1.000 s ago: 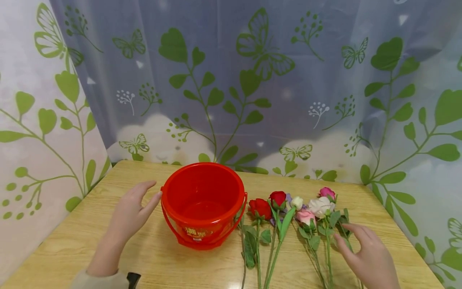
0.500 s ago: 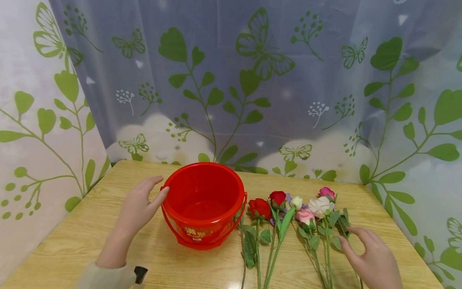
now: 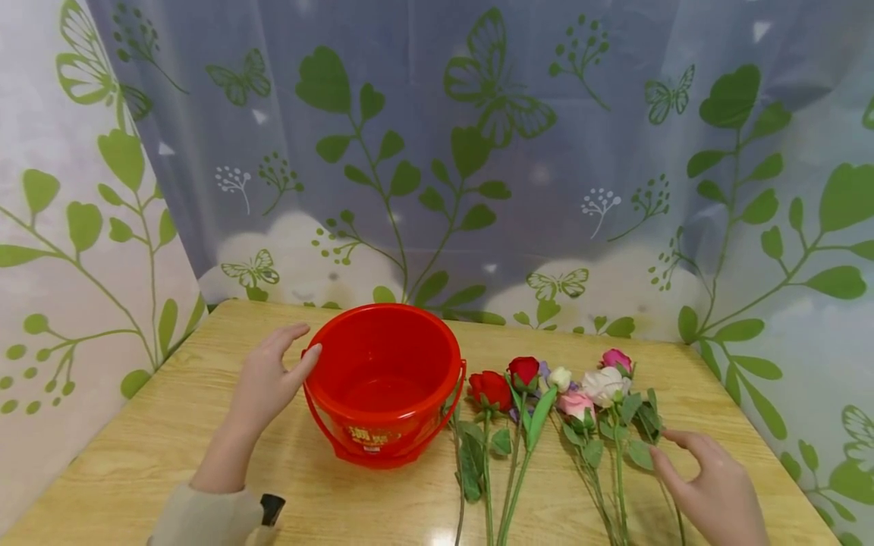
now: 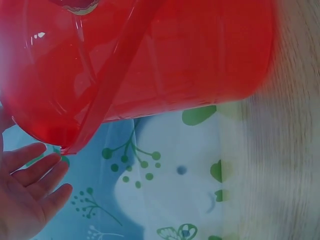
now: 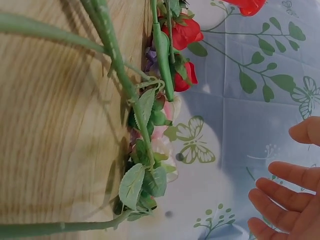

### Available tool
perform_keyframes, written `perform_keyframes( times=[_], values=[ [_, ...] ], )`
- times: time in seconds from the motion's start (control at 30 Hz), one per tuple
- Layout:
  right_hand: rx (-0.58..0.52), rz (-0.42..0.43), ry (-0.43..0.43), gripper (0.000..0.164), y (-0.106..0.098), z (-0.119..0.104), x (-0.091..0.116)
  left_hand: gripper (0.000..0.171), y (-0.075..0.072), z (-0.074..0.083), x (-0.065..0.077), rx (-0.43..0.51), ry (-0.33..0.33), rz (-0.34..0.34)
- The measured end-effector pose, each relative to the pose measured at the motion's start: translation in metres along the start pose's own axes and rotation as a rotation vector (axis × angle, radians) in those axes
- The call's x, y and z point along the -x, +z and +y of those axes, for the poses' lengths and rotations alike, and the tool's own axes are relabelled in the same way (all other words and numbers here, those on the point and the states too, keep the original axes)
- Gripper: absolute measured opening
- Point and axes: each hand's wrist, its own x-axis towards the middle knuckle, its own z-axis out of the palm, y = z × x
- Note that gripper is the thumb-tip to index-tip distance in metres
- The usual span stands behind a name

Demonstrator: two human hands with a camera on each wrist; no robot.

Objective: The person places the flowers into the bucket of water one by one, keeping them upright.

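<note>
A red bucket (image 3: 382, 440) stands upright on the table, its handle (image 4: 116, 70) hanging down over the front side. At its left rim is my left hand (image 3: 265, 383), thumb tip right at the edge and fingers loosely extended. The left wrist view shows those fingers (image 4: 37, 175) straight, beside the handle's hinge. Over the stems at the right my right hand (image 3: 717, 485) hovers with thumb and fingers apart, holding nothing. Nearest to it lie a white flower (image 3: 604, 387), a pink rose (image 3: 576, 406) and a magenta rose (image 3: 617, 359) with green leaves.
Between bucket and right hand lie two red roses (image 3: 490, 390), a cream bud (image 3: 561, 378) and small purple blooms, stems towards the front edge. The wooden table (image 3: 164, 409) meets a curtain (image 3: 410, 189) printed with leaves and butterflies at the back and sides.
My left hand has moved right, up to the bucket's rim. My right hand has shifted slightly right, a little away from the flower leaves. Bucket and flowers have stayed in place.
</note>
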Motion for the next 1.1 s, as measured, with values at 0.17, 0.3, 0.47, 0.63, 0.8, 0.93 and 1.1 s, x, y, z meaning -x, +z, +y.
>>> perform_keyframes(
  times=[0.17, 0.3, 0.47, 0.63, 0.8, 0.93, 1.1],
  values=[
    [-0.060, -0.069, 0.050, 0.036, -0.003, 0.008, -0.002, 0.036, 0.003, -0.004, -0.001, 0.041, -0.015, -0.003],
    [-0.117, -0.135, 0.085, 0.039, -0.006, 0.013, -0.004, 0.035, 0.006, -0.009, -0.001, 0.064, -0.015, -0.010],
    [-0.177, -0.178, 0.108, 0.042, -0.006, 0.018, -0.006, 0.033, 0.008, -0.013, 0.000, 0.113, 0.006, -0.013],
    [-0.224, -0.241, 0.164, 0.047, -0.005, 0.025, -0.010, 0.032, 0.008, -0.016, 0.000, 0.152, -0.008, -0.034],
    [-0.243, -0.296, 0.188, 0.049, -0.003, 0.034, -0.011, 0.031, 0.010, -0.018, -0.001, 0.211, -0.014, -0.047],
    [-0.241, -0.336, 0.202, 0.048, -0.001, 0.040, -0.010, 0.030, 0.012, -0.018, 0.000, 0.246, -0.021, -0.054],
    [-0.304, -0.429, 0.269, 0.052, 0.003, 0.050, -0.010, 0.030, 0.014, -0.019, 0.000, 0.273, -0.028, -0.052]
  ],
)
